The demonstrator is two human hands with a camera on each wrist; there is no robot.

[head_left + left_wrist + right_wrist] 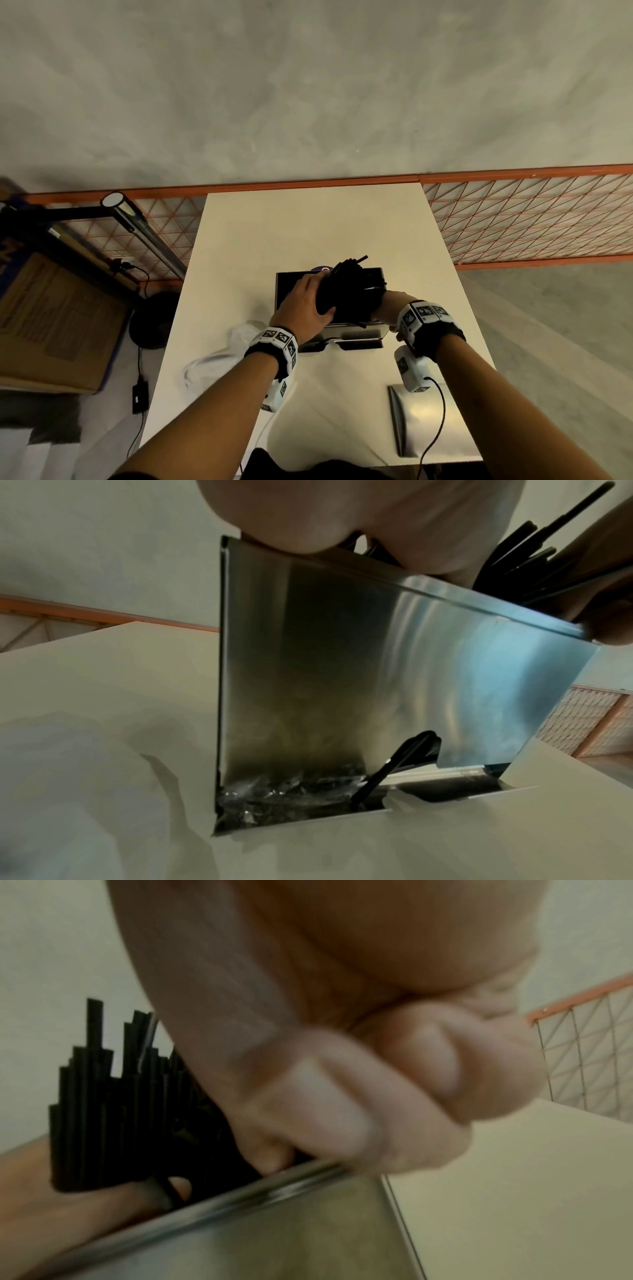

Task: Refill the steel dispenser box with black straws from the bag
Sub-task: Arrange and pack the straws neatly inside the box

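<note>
The steel dispenser box (284, 284) stands open-topped in the middle of the white table (308, 222). Over its opening both hands hold a thick bundle of black straws (346, 291), tilted, its far end sticking up past the box's back rim. My left hand (305, 305) wraps the bundle from the left. My right hand (383, 303) grips it from the right, fingers curled at the box's rim (308, 1172). The straws (113, 1110) rise above the rim in the right wrist view. A single straw (394, 767) leans out of the box's front slot (445, 785).
A crumpled clear plastic bag (219, 356) lies left of the box. The steel lid (418, 418) lies flat at the table's near right. Orange wire-mesh shelving (531, 219) runs behind the table. A cardboard carton (58, 318) and a lamp (137, 219) stand at left.
</note>
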